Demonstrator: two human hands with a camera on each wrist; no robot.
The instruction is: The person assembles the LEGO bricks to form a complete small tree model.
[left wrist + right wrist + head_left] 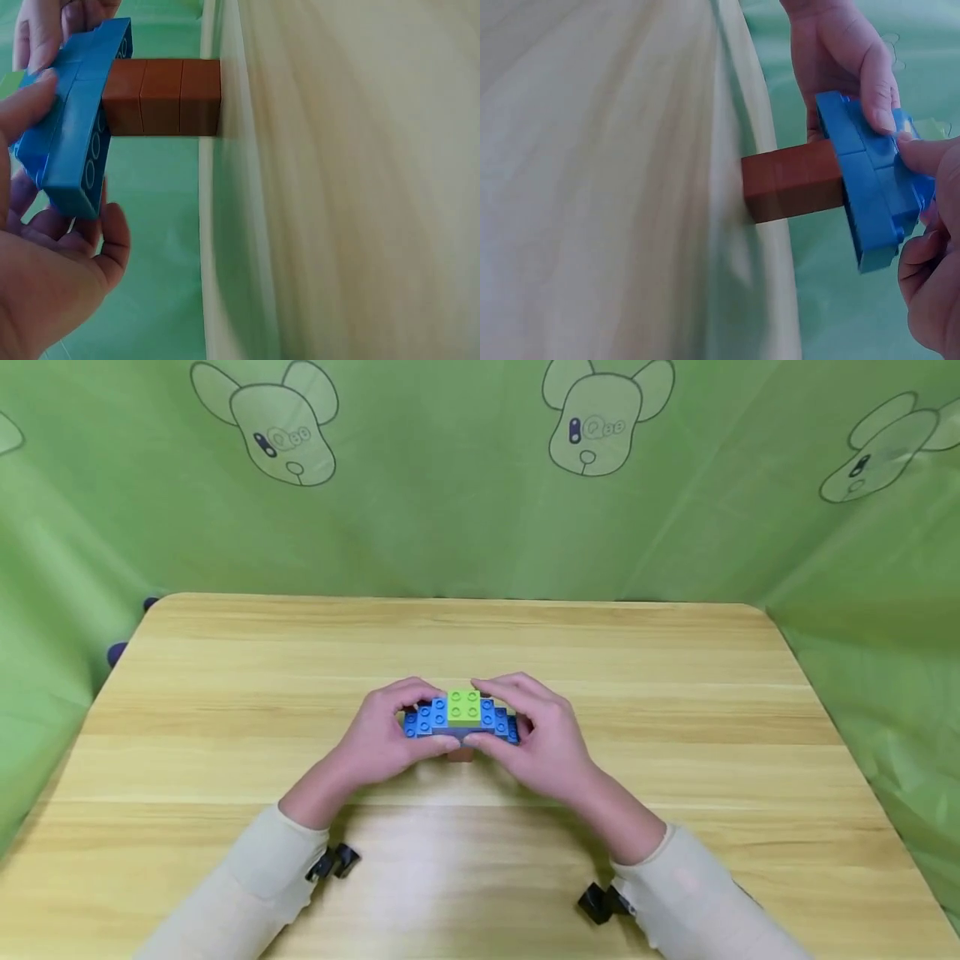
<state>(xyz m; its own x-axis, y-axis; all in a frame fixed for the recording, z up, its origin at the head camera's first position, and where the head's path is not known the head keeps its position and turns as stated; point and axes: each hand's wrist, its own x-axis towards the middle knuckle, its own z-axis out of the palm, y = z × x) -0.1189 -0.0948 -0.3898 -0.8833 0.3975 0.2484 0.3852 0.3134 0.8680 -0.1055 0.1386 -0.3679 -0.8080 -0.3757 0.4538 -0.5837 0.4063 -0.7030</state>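
Stepped layers of blue toy bricks (425, 719) sit on a short column of brown bricks (161, 97), which stands upright on the table. A light green brick (463, 708) tops the stack. My left hand (382, 735) grips the blue layers from the left, thumb on the near face and fingers behind. From the other side my right hand (543, 739) holds them the same way, its index finger close to the green brick. Both thumb tips nearly meet at the front, as the right wrist view shows too. The far-side fingers are partly hidden in the head view.
The wooden table (225, 693) spreads around the hands. Behind it and at both sides hangs a green curtain (450, 510) with printed animal heads. Black clip-like pieces (333, 862) are at both sleeve cuffs, low over the table.
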